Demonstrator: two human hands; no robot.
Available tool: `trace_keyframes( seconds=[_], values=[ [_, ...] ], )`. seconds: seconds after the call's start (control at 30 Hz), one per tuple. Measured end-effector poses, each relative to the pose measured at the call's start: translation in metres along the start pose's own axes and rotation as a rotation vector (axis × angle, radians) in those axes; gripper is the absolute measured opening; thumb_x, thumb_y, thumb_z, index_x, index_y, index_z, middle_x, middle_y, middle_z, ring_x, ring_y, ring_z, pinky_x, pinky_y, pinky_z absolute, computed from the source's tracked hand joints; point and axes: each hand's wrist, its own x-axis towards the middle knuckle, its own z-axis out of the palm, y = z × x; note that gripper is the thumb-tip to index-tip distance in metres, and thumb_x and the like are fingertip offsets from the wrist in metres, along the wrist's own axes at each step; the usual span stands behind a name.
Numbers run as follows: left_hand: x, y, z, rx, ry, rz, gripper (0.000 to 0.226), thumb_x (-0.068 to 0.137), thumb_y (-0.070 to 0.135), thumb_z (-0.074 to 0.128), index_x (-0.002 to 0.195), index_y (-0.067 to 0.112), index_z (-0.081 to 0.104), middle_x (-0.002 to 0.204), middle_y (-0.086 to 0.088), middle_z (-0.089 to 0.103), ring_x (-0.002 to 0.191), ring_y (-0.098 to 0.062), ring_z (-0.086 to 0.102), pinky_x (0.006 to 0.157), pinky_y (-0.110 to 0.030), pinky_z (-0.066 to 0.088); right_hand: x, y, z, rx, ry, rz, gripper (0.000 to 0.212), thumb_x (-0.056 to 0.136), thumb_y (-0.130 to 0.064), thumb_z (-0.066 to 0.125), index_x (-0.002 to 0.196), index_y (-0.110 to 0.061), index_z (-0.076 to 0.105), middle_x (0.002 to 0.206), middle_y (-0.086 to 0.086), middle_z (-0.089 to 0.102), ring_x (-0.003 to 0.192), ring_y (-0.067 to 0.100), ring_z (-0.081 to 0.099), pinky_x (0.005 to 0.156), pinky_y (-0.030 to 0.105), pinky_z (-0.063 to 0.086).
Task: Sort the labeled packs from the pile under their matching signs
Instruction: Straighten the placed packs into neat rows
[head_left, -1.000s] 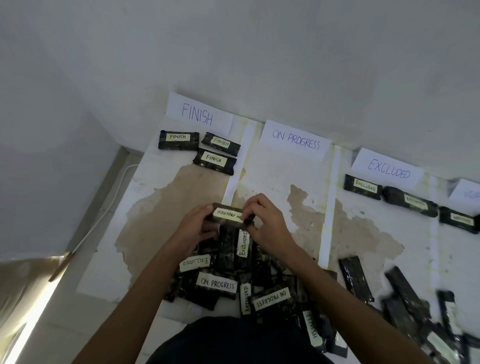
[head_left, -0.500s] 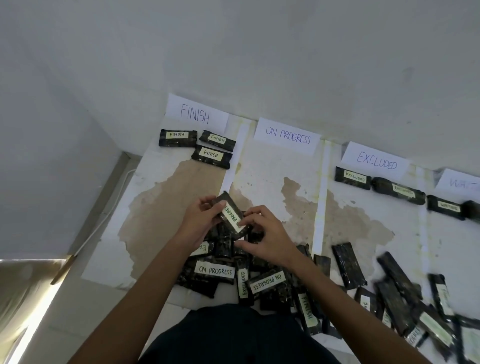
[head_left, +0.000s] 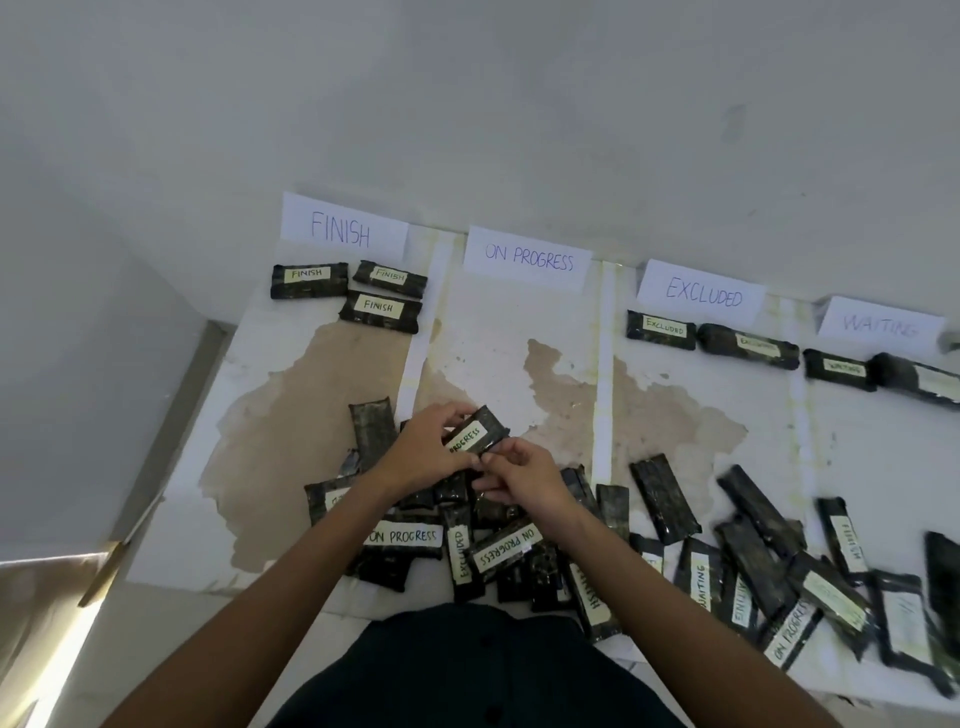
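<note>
I take this for a makeshift sorting corner in a plain room, not a fitted workplace. Beyond the left hand (head_left: 421, 452) rises a bare white wall (head_left: 519, 104), with handwritten paper signs (head_left: 527, 257) along its foot. The surface (head_left: 291, 415) around the hand is stained and peeling, and white strips (head_left: 602, 389) divide it into lanes.

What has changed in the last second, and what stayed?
Both hands turned the held ON PROGRESS pack from crosswise to slanting; the left hand grips it, the right hand is at its near end. The FINISH packs and EXCLUDED packs stayed put.
</note>
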Motion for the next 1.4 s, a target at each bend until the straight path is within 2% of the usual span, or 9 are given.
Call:
trace_keyframes(
  seconds=[0.17,0.23,0.3,0.43,0.57,0.77,0.93,1.1,1.4],
  values=[
    [0.029,0.005,0.007,0.138,-0.007,0.098,0.069,0.065,0.020,0.074,0.129,0.017,0.050,0.110,-0.007,0.049,0.104,-0.018,0.055,0.093,-0.031,0.047,0.012,-0.012,-0.023,-0.068,0.041,-0.028,0.007,0.091,-0.009,0.057,0.097,-0.006,0.061,0.085,0.005,0.070,0.065,0.016,0.065,0.057,0.020,0.051],
    [0.049,0.010,0.005,0.251,0.013,0.136,0.068,0.065,0.014,0.071,0.129,0.014,0.049,0.110,-0.007,0.050,0.104,-0.019,0.054,0.089,-0.027,0.045,0.021,-0.017,-0.035,-0.251,0.116,-0.105,0.012,0.089,-0.010,0.059,0.100,-0.008,0.063,0.083,0.005,0.066,0.065,0.012,0.061,0.054,0.014,0.048],
    [0.074,0.012,-0.002,0.400,0.050,0.161,0.065,0.066,0.009,0.068,0.129,0.014,0.049,0.113,-0.007,0.052,0.104,-0.023,0.053,0.087,-0.034,0.046,0.037,-0.020,-0.048,-0.501,0.204,-0.223,0.017,0.087,-0.013,0.059,0.104,-0.013,0.063,0.091,0.003,0.064,0.075,0.012,0.059,0.062,0.013,0.047],
    [0.132,0.011,-0.019,0.710,0.102,0.191,0.059,0.071,0.003,0.060,0.128,0.014,0.051,0.120,-0.007,0.054,0.109,-0.029,0.049,0.092,-0.041,0.039,0.078,-0.023,-0.071,-0.916,0.269,-0.374,0.033,0.085,-0.015,0.056,0.118,-0.012,0.058,0.121,0.006,0.054,0.110,0.022,0.050,0.095,0.032,0.042],
    [0.184,0.007,-0.030,0.785,0.161,0.207,0.055,0.075,-0.006,0.053,0.127,0.012,0.051,0.124,-0.006,0.054,0.112,-0.028,0.047,0.096,-0.041,0.036,0.117,-0.027,-0.077,-1.092,0.356,-0.525,0.041,0.076,-0.006,0.059,0.116,-0.010,0.058,0.122,0.017,0.051,0.109,0.033,0.050,0.089,0.039,0.043],
    [0.234,-0.007,-0.039,0.810,0.198,0.265,0.056,0.074,-0.013,0.053,0.126,0.008,0.052,0.126,-0.009,0.053,0.113,-0.032,0.047,0.092,-0.040,0.035,0.148,-0.004,-0.083,-1.182,0.351,-0.581,0.036,0.079,-0.016,0.055,0.115,-0.012,0.053,0.130,0.018,0.047,0.124,0.035,0.040,0.103,0.049,0.040],
    [0.255,-0.018,-0.045,0.757,0.194,0.234,0.055,0.073,-0.016,0.059,0.124,0.004,0.054,0.122,-0.016,0.055,0.105,-0.037,0.051,0.088,-0.045,0.042,0.156,0.013,-0.093,-1.175,0.337,-0.623,0.043,0.083,-0.023,0.054,0.125,-0.018,0.051,0.144,0.014,0.042,0.139,0.030,0.027,0.111,0.043,0.027],
    [0.258,-0.019,-0.046,0.710,0.163,0.221,0.051,0.075,-0.013,0.063,0.123,0.001,0.055,0.115,-0.020,0.052,0.097,-0.036,0.054,0.087,-0.049,0.048,0.157,0.017,-0.092,-1.195,0.347,-0.617,0.043,0.083,-0.025,0.054,0.126,-0.020,0.051,0.146,0.011,0.040,0.140,0.028,0.024,0.112,0.042,0.024],
    [0.208,-0.007,-0.043,0.611,0.147,0.199,0.047,0.077,0.004,0.063,0.123,0.007,0.055,0.122,-0.019,0.050,0.113,-0.035,0.046,0.095,-0.048,0.041,0.147,0.001,-0.081,-1.151,0.319,-0.530,0.044,0.078,-0.022,0.046,0.119,-0.011,0.054,0.135,0.021,0.046,0.130,0.040,0.037,0.104,0.052,0.037]
  ],
)
